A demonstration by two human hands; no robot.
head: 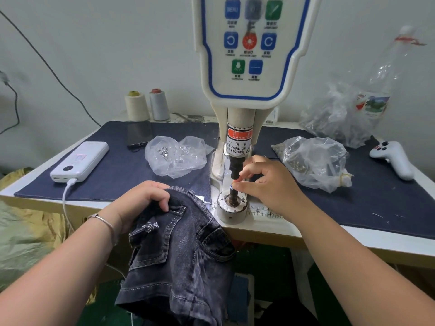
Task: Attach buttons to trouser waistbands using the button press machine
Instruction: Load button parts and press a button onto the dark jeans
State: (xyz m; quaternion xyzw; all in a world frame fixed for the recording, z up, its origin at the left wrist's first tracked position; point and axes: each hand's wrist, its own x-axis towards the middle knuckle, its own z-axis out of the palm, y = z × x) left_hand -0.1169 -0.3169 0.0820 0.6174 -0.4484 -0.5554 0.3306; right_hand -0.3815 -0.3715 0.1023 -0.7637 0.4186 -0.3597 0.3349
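Left hand (143,201) fingers curl gripping the trousers (179,250); right hand (266,182) fingers pinch at the press post (234,192).

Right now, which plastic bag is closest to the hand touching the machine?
The clear bag of dark bits just right of the press, beside the right hand. The silver-button bag lies across the machine; the third sits farther back.

White table (266,229) under dark denim cloth (122,170), power bank (80,162), bags (175,156).
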